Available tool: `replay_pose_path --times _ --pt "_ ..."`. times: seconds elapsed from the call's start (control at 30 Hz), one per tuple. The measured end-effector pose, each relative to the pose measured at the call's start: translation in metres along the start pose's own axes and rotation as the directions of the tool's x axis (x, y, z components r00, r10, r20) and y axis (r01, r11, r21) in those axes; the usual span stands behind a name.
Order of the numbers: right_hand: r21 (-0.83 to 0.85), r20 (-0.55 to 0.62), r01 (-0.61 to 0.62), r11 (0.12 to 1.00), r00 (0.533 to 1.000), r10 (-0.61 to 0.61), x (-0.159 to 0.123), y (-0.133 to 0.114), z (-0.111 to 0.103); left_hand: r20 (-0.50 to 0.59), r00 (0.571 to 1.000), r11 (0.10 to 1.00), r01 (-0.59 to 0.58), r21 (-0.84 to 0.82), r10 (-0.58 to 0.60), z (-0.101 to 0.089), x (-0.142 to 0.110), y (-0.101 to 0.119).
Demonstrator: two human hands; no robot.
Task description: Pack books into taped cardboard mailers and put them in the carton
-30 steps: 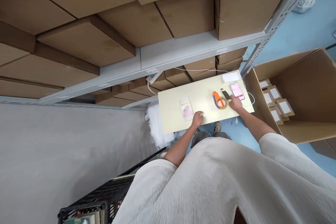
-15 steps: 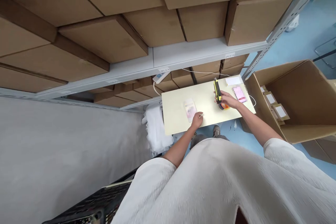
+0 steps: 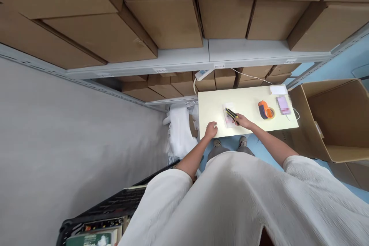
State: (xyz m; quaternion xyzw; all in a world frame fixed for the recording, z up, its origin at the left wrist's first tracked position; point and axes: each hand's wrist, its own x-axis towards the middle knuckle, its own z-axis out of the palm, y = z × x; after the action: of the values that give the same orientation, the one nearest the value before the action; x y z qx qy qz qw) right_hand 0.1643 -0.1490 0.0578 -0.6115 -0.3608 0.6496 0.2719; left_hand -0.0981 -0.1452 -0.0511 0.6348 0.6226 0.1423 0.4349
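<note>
Between the right hand's (image 3: 241, 120) curled fingers sits a yellow-black cutter (image 3: 231, 115), over the clear packet (image 3: 229, 117); the left hand (image 3: 211, 129) curls by the table edge. Beyond the left elbow, a black crate (image 3: 95, 223) holds books (image 3: 93, 239).

Storage area seen from above. A plain grey surface (image 3: 115, 130) spans the left side; pale blue floor (image 3: 261, 145) shows beyond the cream worktop (image 3: 245, 102). Grey metal shelving (image 3: 184, 61), bearing paper labels, carries closed brown cartons (image 3: 167, 19) on two levels. Right: large open carton (image 3: 340, 115). Lower left: black plastic crate (image 3: 115, 203) containing books. Lighting is even.
</note>
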Motion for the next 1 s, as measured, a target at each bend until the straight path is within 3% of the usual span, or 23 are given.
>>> replay_pose_path --times 0.1,0.23,0.37,0.6,0.73,1.0 --pt "-0.112 -0.107 -0.02 0.994 0.994 0.008 0.005 0.01 0.018 0.02 1.0 0.999 0.007 0.042 -0.008 -0.013 0.005 -0.017" --pt "-0.358 -0.311 -0.082 0.93 0.95 -0.036 0.012 0.016 0.036 0.063 0.998 0.997 -0.004 0.074 -0.001 -0.021 0.014 -0.026" --pt "-0.477 -0.348 -0.143 0.867 0.937 -0.038 0.035 0.013 0.053 0.097 0.995 0.996 -0.034 0.087 0.025 -0.023 0.017 -0.03" --pt "-0.496 -0.392 -0.205 0.844 0.92 -0.007 0.082 0.003 0.065 0.154 0.983 0.988 -0.116 0.1 0.1 -0.027 0.01 -0.043" --pt "-0.516 -0.362 -0.205 0.832 0.932 0.006 0.073 0.012 0.056 0.158 0.981 0.987 -0.132 0.096 0.116 -0.027 0.007 -0.044" --pt "-0.561 -0.258 -0.167 0.811 0.966 0.02 0.019 0.042 0.044 0.144 0.983 0.982 -0.135 0.131 0.116 -0.025 0.007 -0.037"
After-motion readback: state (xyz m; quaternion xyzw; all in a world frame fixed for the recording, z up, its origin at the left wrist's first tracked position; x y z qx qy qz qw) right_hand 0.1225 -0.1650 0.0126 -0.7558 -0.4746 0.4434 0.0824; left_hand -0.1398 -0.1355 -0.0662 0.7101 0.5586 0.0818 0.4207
